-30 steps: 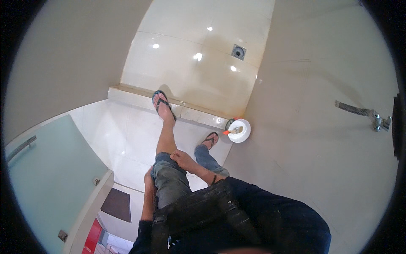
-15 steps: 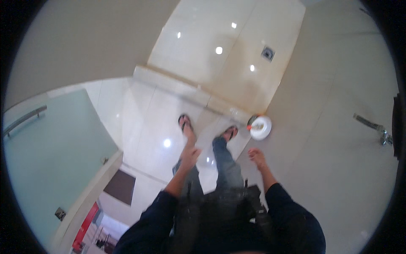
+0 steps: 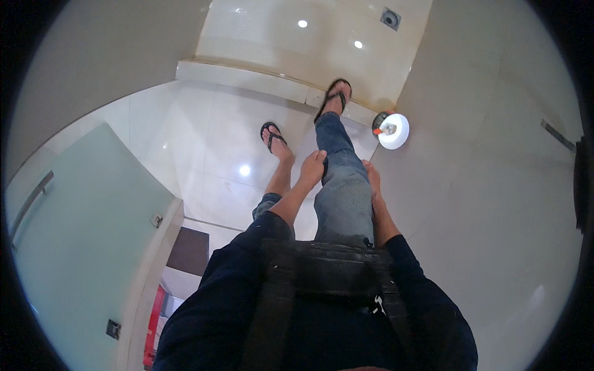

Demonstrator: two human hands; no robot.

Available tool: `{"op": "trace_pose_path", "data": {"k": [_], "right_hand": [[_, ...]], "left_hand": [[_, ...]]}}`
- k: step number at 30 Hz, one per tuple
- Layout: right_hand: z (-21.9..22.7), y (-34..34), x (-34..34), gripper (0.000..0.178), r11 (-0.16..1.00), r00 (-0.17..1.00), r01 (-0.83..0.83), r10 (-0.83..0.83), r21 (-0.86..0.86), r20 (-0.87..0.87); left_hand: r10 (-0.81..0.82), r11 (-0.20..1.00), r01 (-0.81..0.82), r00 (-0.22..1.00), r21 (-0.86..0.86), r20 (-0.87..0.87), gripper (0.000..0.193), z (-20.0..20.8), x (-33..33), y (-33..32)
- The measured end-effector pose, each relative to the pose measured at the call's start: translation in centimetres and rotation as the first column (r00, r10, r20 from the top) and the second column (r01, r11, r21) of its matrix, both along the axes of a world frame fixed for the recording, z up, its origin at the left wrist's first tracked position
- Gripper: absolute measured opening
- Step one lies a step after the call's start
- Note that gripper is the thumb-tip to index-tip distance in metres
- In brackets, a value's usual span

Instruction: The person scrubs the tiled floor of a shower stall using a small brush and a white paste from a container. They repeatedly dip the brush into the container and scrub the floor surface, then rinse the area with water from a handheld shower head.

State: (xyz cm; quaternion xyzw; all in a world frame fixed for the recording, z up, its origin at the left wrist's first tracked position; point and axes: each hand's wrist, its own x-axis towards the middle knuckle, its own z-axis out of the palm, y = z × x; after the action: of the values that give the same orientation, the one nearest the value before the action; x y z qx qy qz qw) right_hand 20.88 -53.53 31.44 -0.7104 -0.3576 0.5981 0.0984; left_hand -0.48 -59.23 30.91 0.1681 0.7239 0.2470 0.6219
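Observation:
My left hand [image 3: 312,168] is closed on the inner side of the right jeans leg [image 3: 345,195], just below the knee. On that leg's outer side, my right hand [image 3: 373,179] presses against the cloth with its fingers drawn in, part of it hidden behind the leg. My right foot, in a black flip-flop [image 3: 335,98], is up on the raised curb. The left foot, in the other flip-flop [image 3: 272,136], stands on the white tiled floor, with its jeans leg ending above the bare shin.
A low curb [image 3: 247,75] bounds a beige tiled area with a floor drain [image 3: 390,19]. A white round container [image 3: 394,132] with something orange in it sits by the right wall. To the left stands a frosted glass door [image 3: 86,229] with a metal handle; a dark mat [image 3: 188,250] lies beyond.
My right foot has stepped forward and up onto the curb. Both hands, apart from the leg before, have come in to the right jeans leg. The view has shifted forward.

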Motion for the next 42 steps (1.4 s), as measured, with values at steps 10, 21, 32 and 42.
{"op": "trace_pose_path", "data": {"k": [10, 21, 32, 42], "right_hand": [[13.4, -1.0, -2.0, 0.023, 0.916, 0.926, 0.342, -0.367, -0.209, -0.090], [-0.5, -2.2, -2.3, 0.020, 0.957, 0.955, 0.290, -0.289, 0.011, -0.062], [0.7, 0.8, -2.9, 0.025, 0.950, 0.950, 0.296, -0.304, -0.104, -0.073], [6.4, 1.0, -3.8, 0.026, 0.842, 0.880, 0.460, -0.475, -0.283, 0.017]], "left_hand": [[0.332, 0.920, -0.196, 0.850, -0.339, 0.409, 0.039, 8.2, -1.7, -3.4], [0.214, 0.975, -0.221, 0.923, -0.013, 0.319, 0.021, -1.6, -2.5, -0.4], [-0.129, 0.990, 0.129, 0.992, 0.049, -0.011, 0.029, -0.9, -2.5, 3.2], [0.162, 0.976, -0.129, 0.968, -0.176, 0.192, 0.045, 0.9, -1.7, -0.4]]}}
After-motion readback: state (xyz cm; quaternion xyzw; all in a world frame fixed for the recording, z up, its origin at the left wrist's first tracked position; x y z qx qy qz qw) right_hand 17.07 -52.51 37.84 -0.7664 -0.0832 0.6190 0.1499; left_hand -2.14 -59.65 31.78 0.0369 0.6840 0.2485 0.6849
